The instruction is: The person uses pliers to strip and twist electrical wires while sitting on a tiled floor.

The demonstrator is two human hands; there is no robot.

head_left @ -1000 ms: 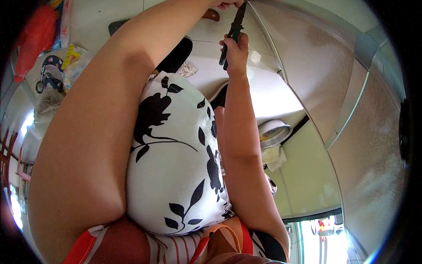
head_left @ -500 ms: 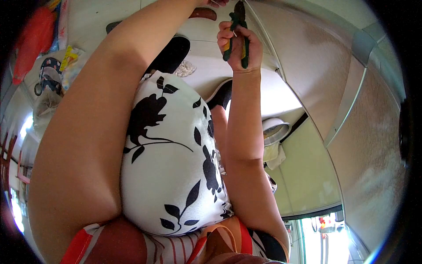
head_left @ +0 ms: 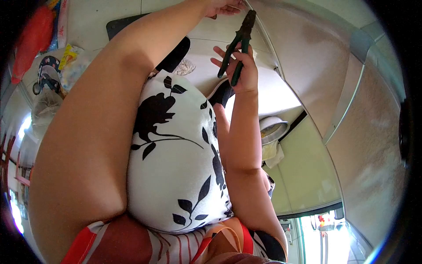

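My right hand [head_left: 247, 72] holds a pair of dark green-handled pliers [head_left: 237, 48], jaws pointing up and handles spread apart. The thumb lies across the pliers while some fingers stick out to the left. At the top edge, partly cut off, is my left hand [head_left: 224, 7]. Its fingers are drawn together beside a thin panel edge [head_left: 259, 33]; whatever they hold is too small to make out. Below the left forearm, a dark flat blade [head_left: 121, 27] lies on the floor, and the tip of a brown handle [head_left: 214, 16] shows past the wrist.
Large brownish panels [head_left: 307, 48] rise on the right. A metal basin [head_left: 273, 130] stands by my right forearm. White fabric with black flowers [head_left: 176, 176] covers my lap between the arms. Plastic bags [head_left: 46, 105] and a red bag [head_left: 33, 44] lie at the left. A pale bundle [head_left: 184, 67] rests near my shoe [head_left: 176, 55].
My right hand has come slightly down and right, its fingers loosening from around the plier handles, with the pliers tilting right. My left hand has come further into view.
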